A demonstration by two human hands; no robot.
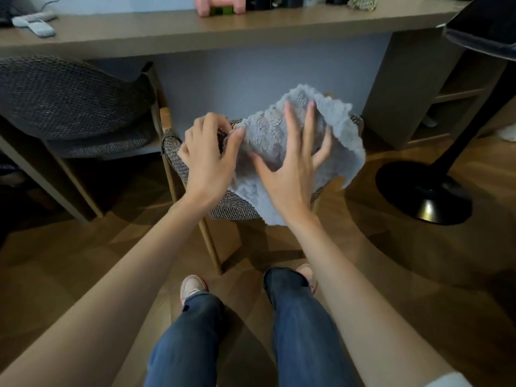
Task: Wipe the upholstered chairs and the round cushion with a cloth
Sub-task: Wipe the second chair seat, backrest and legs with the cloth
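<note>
A fluffy grey cloth (343, 135) lies spread over the back of a woven brown-grey upholstered chair (231, 208) with wooden legs, right in front of me. My left hand (205, 160) pinches the cloth's left edge at the top of the chair back. My right hand (293, 166) presses flat on the cloth, fingers spread. A second chair with a dark woven back (64, 99) stands at the left, tucked under the desk. No round cushion is visible to me.
A long wooden desk (173, 32) runs across the back, with a pink dumbbell (220, 5) and a remote (36, 25) on it. A black round floor-stand base (424, 191) sits on the wooden floor at the right. My legs and shoes are below.
</note>
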